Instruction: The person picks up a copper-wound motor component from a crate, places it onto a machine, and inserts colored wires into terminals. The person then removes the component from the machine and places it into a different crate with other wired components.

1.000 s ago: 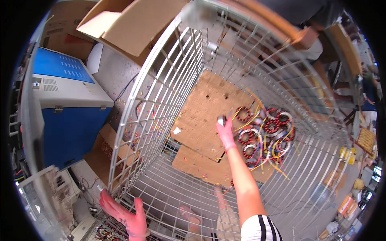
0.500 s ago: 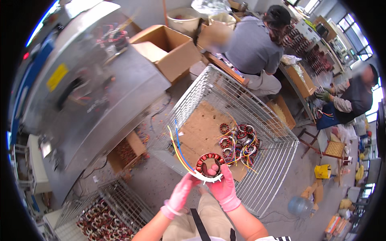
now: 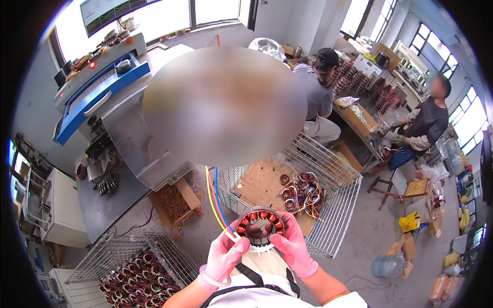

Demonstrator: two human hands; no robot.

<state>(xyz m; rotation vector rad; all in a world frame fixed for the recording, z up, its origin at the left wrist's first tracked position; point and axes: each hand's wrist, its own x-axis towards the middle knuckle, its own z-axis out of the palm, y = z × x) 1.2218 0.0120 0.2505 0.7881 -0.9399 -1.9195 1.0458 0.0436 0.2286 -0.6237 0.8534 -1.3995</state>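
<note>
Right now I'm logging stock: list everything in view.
Ring-shaped stator: one, dark with red coils, between the hands
Thin leads: three; yellow, red, blue; above the left hand
Wire-mesh baskets: two, silver, centre and lower left
Other ring stators: uncountable, mostly red, in both baskets
Open cardboard box: one, brown, left of centre
Plastic jug: one, translucent blue, right floor
Machine: one, blue and grey, upper left
Other people: two, grey and dark tops, upper right
Left hand and right hand: two, pink gloves, holding stator

Wound ring (image 3: 262, 215) held between fingers (image 3: 280, 242) of left hand (image 3: 226, 252) and right hand (image 3: 294, 246), both pink-gloved; coloured leads (image 3: 211, 195) rise near left hand. Wire basket (image 3: 336, 218) beyond holds similar rings (image 3: 305, 178).
</note>
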